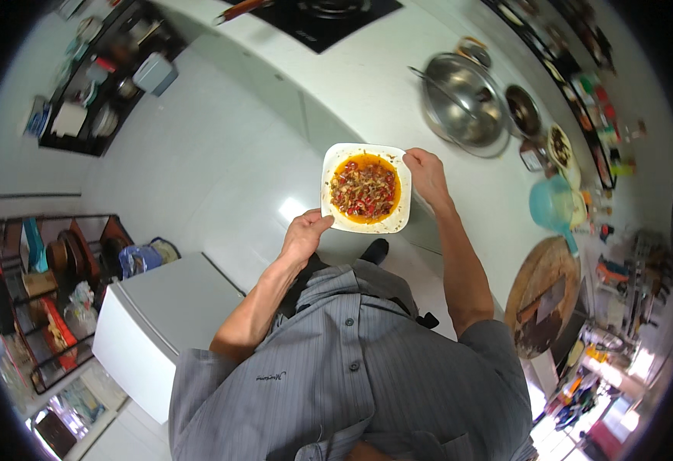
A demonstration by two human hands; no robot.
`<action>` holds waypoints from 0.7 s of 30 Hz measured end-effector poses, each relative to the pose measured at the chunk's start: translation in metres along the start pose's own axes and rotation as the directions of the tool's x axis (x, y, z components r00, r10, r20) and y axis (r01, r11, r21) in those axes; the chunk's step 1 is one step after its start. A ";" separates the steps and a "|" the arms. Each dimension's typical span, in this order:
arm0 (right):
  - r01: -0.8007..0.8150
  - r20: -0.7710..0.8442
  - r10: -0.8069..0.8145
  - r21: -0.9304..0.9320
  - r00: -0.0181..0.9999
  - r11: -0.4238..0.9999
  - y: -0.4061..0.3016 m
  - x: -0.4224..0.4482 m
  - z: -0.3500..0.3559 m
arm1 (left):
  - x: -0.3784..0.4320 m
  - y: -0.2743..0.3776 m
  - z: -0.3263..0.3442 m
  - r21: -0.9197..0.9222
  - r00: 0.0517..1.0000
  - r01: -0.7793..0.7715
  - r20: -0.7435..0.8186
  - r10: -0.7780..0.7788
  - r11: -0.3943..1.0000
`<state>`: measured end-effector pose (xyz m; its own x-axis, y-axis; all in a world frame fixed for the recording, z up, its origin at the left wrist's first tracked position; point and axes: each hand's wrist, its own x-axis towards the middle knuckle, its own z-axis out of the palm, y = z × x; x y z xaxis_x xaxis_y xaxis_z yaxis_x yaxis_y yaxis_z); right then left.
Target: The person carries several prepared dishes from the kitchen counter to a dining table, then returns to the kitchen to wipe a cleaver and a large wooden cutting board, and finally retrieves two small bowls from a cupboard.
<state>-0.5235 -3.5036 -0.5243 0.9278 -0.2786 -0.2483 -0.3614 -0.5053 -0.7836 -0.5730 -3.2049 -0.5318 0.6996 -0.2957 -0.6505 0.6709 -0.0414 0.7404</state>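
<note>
A white square plate with rounded corners is held out in front of my body, above the floor beside the counter. In it lies a cooked dish of chopped red chili and small browned pieces in orange oil. My left hand grips the near left corner, its thumb over the rim. At the far right corner, my right hand has hold of the rim. Bits of food stick to the plate's edges.
The white counter runs along the right, bearing an induction cooktop, a steel basin, a turquoise ladle and a round chopping board with a cleaver. A fridge and a rack stand left.
</note>
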 end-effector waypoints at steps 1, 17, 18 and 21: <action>0.019 0.013 -0.018 -0.008 1.000 1.000 0.005 0.010 0.008 | 0.005 -0.004 -0.003 -0.032 1.000 0.005 -0.003 -0.005 0.999; 0.236 0.527 -0.237 0.071 0.816 0.969 -0.191 0.142 0.272 | -0.003 0.037 -0.212 -0.261 0.846 -0.147 -0.533 -0.016 0.954; 0.255 0.558 -0.252 0.074 0.791 0.964 -0.204 0.151 0.292 | -0.002 0.039 -0.225 -0.276 0.824 -0.146 -0.566 -0.038 0.950; 0.299 0.659 -0.281 0.089 0.698 0.950 -0.250 0.183 0.357 | 0.006 0.054 -0.271 -0.306 0.749 -0.193 -0.660 -0.062 0.932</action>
<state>-0.2302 -3.1366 -0.5770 0.8099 0.4859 -0.3284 -0.0579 -0.4910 -0.8692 -0.4661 -2.9508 -0.5420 0.6443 0.4111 -0.6449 0.5659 0.3109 0.7636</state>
